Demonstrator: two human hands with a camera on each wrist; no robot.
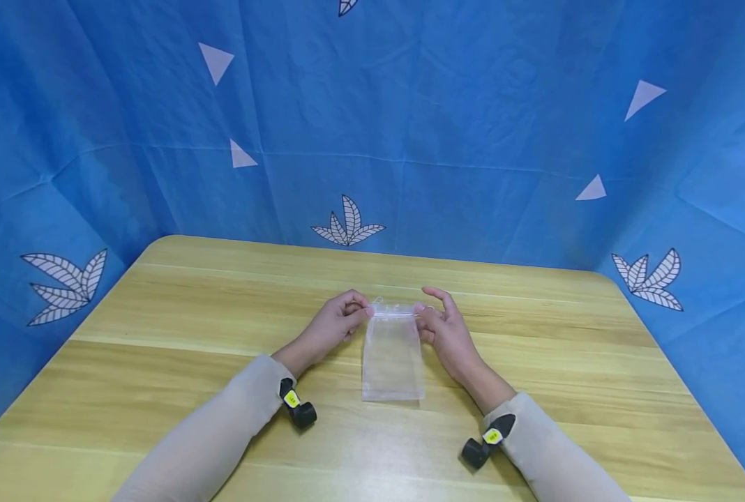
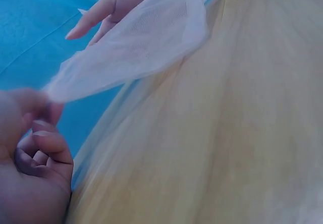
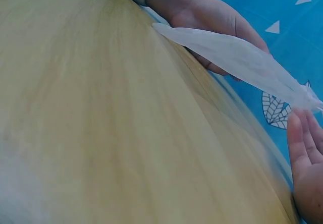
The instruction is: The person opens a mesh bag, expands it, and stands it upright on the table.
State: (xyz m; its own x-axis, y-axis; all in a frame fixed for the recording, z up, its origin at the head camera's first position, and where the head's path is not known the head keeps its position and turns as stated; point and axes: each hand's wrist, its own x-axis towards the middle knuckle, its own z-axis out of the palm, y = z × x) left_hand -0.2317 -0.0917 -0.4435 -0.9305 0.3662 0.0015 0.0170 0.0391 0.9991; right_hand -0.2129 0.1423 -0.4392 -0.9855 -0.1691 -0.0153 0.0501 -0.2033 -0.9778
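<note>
A sheer white drawstring pouch (image 1: 393, 359) hangs between both hands in the head view, its gathered top edge uppermost and its flat bottom toward the person. My left hand (image 1: 331, 324) pinches the upper left corner between thumb and forefinger, the other fingers curled. At the upper right corner, my right hand (image 1: 450, 338) pinches the pouch by the cord line, one finger raised away from it. A thin cord loop (image 1: 379, 300) stands out above the top edge. In the left wrist view the mesh pouch (image 2: 141, 42) slants upward from the left fingertips, partly covering the right hand.
The wooden table (image 1: 190, 390) spreads beneath both arms. Behind it and at its sides hangs a blue curtain (image 1: 473, 104) with white leaf and triangle prints. Each sleeve carries a small black wrist camera, the left one (image 1: 303, 416) and the right one (image 1: 475, 453).
</note>
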